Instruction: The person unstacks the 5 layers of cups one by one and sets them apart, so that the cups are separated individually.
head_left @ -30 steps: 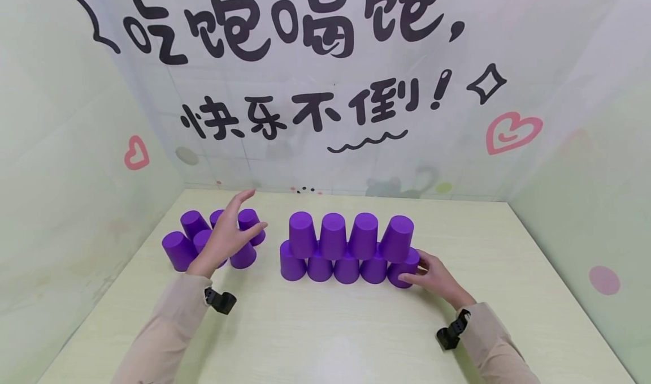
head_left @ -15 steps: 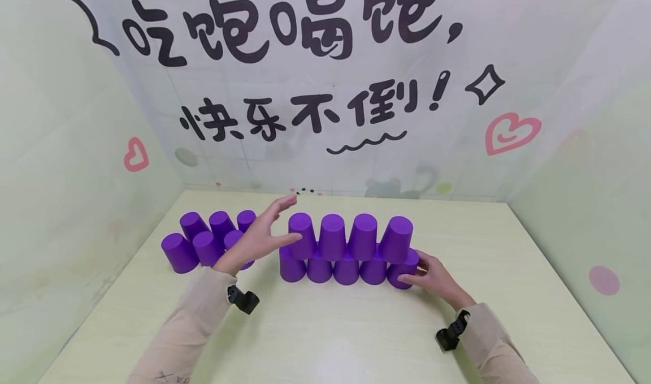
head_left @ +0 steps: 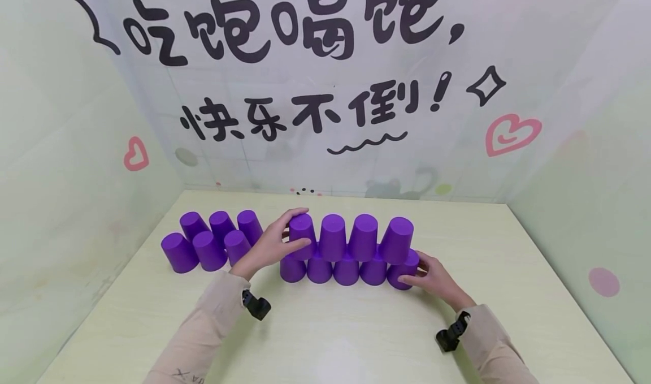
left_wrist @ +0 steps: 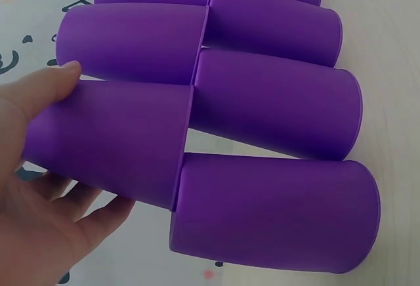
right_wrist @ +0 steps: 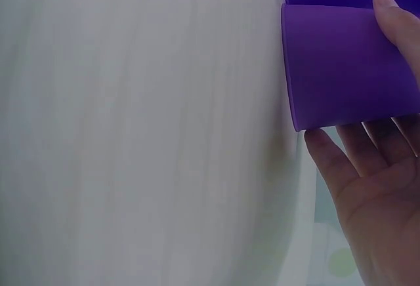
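Upside-down purple cups stand in two tiers at mid-table, an upper row (head_left: pixel 363 238) resting across a bottom row (head_left: pixel 347 270). My left hand (head_left: pixel 270 245) holds the leftmost upper cup (left_wrist: pixel 111 138), its thumb on the near side and fingers on the far side. That cup sits on the rims below it, overlapping the end bottom cup (left_wrist: pixel 275 214). At the other end, my right hand (head_left: pixel 438 279) grips the rightmost bottom cup (right_wrist: pixel 348 66) between thumb and fingers. An upper cup (head_left: pixel 396 241) leans slightly above it.
Left of the stack, several more upside-down purple cups (head_left: pixel 209 251) stand in two rows on the pale table (head_left: pixel 325 333). A printed white backdrop (head_left: pixel 285 163) rises behind the table, with side panels left and right.
My left hand has moved right, from above the separate left cups to the upper row's left end, and now holds that cup. The right hand has stayed in place.
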`<move>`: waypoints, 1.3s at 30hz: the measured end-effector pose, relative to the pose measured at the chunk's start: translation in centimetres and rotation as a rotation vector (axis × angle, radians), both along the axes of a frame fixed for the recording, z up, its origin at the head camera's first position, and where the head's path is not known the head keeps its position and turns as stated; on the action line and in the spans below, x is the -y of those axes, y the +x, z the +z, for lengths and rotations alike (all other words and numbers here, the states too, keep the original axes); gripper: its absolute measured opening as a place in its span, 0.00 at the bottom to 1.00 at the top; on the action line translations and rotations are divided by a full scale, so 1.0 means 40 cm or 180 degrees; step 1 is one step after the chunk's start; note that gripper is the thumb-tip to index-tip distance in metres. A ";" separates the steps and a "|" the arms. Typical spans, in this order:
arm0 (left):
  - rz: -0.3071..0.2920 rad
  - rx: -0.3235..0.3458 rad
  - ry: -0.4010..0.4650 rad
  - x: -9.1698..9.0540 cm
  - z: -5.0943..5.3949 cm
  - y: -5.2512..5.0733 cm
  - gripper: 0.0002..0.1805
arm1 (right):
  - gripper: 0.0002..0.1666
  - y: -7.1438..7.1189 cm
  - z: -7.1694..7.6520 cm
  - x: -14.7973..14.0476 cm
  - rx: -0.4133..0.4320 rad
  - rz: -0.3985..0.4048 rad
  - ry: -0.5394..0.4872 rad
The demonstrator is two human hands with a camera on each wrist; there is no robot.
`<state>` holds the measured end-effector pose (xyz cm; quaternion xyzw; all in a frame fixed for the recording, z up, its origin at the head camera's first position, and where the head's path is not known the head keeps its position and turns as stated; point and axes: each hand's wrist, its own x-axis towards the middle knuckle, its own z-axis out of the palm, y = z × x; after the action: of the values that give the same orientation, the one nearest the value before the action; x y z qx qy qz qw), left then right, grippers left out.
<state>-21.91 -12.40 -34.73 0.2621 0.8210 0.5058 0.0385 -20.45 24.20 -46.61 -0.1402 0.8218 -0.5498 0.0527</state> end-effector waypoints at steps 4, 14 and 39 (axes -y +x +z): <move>-0.0009 0.0061 0.0069 0.001 -0.005 -0.002 0.32 | 0.37 0.002 0.002 0.001 -0.0018 0.0002 -0.0003; -0.0015 -0.0031 0.0103 0.004 0.003 -0.001 0.31 | 0.37 0.003 0.000 0.002 -0.0014 0.0002 -0.0010; 0.1027 -0.0695 -0.0282 0.291 0.079 -0.007 0.35 | 0.36 0.002 -0.005 0.001 -0.0062 -0.0008 0.0045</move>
<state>-22.18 -24.04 -31.57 0.1784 0.8731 0.4373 -0.1208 -20.36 24.15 -46.79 -0.1442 0.8263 -0.5427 0.0450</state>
